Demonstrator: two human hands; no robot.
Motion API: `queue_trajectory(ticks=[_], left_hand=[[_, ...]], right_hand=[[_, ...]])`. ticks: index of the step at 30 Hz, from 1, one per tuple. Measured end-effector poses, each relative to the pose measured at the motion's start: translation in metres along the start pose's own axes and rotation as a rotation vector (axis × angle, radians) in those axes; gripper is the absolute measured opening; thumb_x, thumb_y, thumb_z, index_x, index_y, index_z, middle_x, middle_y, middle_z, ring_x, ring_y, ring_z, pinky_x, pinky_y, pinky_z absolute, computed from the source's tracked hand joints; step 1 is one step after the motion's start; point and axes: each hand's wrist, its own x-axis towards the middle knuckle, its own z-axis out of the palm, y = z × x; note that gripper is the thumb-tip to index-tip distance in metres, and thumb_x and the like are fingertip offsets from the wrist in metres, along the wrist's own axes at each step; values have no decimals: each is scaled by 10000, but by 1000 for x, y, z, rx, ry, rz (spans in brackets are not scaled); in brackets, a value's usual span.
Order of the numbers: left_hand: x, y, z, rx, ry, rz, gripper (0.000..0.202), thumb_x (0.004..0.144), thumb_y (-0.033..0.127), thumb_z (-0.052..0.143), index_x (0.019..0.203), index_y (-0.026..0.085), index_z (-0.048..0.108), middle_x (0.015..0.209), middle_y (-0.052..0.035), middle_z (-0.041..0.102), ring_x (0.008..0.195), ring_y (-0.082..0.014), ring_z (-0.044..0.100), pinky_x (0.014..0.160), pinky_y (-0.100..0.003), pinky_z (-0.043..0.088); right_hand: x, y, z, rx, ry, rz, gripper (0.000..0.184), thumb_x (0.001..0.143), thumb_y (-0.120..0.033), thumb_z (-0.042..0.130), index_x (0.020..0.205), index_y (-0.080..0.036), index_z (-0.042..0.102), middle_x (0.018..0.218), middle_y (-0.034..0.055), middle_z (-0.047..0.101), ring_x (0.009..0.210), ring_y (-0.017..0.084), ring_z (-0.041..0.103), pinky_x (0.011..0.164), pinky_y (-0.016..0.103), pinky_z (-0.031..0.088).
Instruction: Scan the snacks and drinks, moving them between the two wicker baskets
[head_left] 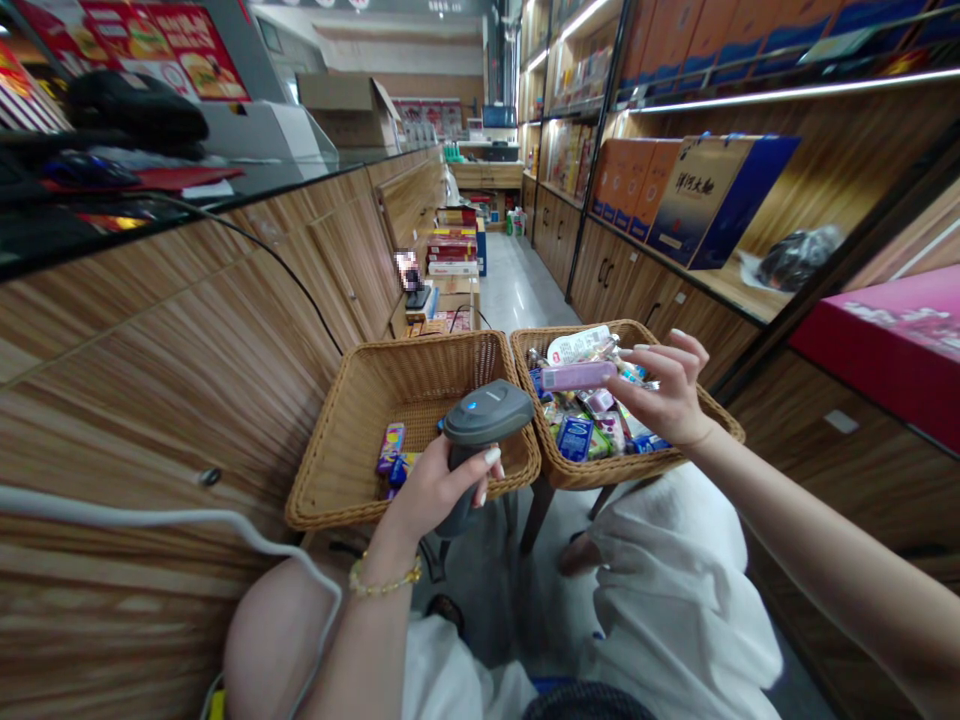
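Note:
My left hand (442,480) is wrapped round the handle of a grey barcode scanner (487,412), its head pointing right. Between the thumb and fingers of my right hand (664,390) is a slim light-purple packet (577,376), held level above the right wicker basket (630,468). That basket is filled with small packaged goods, among them a dark blue packet (575,438) and a white packet with print (577,345). Below and behind the scanner stands the left wicker basket (330,430). It holds a few small packs, including a purple-and-yellow one (391,447); the scanner hides part of its inside.
A wooden counter (225,330) runs along the left, with a cardboard box (349,105) on top. Shelves with boxed goods (705,200) line the right. A pale cable (150,512) crosses at lower left. Stacked boxes (452,250) stand beyond the baskets, beside the aisle floor (517,285).

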Motion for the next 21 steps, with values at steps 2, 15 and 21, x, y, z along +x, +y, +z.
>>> queue_trajectory(ticks=[2,15,21], left_hand=[[0,0,0,-4,-7,0,273,891,417,698,844,152,655,738,-16,684,497,-113,556,505,-252,479],[0,-5,-2,-9,-7,10,291,891,436,716,865,150,666,751,-27,696,498,-119,565,502,-257,485],[0,-5,-3,19,-18,-6,321,902,455,701,833,143,674,690,-24,675,494,-124,564,512,-260,480]], right_hand=[[-1,0,-2,28,-37,27,133,916,-307,748,972,-422,712,1108,-8,640,1092,235,515,1162,533,314],[16,-14,3,39,-278,224,75,936,-413,717,999,-414,756,1154,22,654,1145,292,501,1195,581,275],[50,-50,19,107,-295,143,281,945,-344,729,1203,-455,716,1319,-4,635,1217,282,493,1196,525,286]])
